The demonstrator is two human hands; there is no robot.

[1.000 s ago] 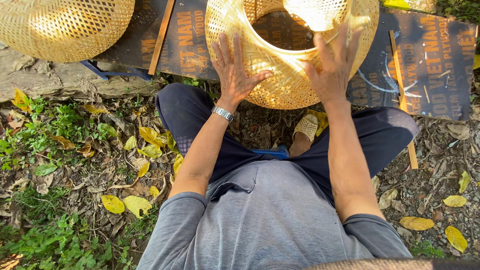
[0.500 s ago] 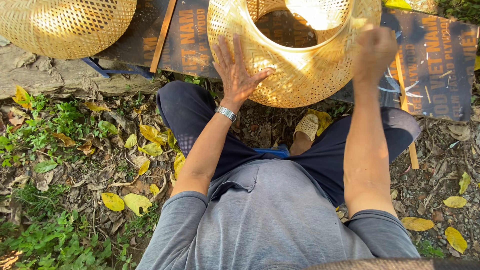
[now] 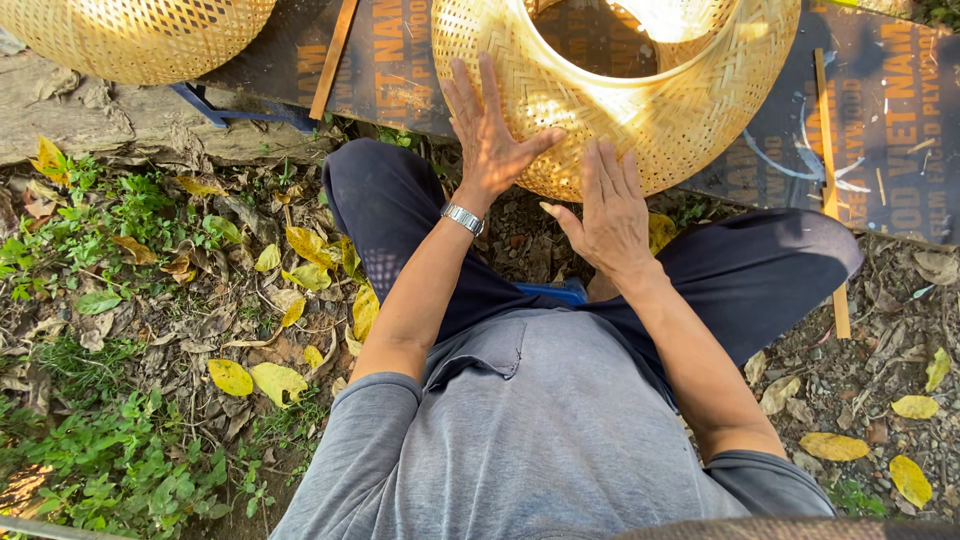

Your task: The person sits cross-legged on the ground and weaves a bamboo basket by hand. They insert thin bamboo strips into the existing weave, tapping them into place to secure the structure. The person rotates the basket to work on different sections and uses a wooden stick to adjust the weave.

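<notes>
On leaf-strewn ground (image 3: 150, 300) outdoors, a seated person presses both palms to a woven bamboo basket (image 3: 640, 110) resting on a dark plywood board (image 3: 400, 70).

The left hand (image 3: 490, 135) and right hand (image 3: 610, 205) both lie flat and spread on the basket's near wall, grasping nothing. The curved shell could, by the look of it, roll off the board's near edge if pushed unevenly. A second basket (image 3: 140, 35) sits well apart at upper left; thin wooden slats (image 3: 330, 60) flank the work, leaving open room between.
</notes>
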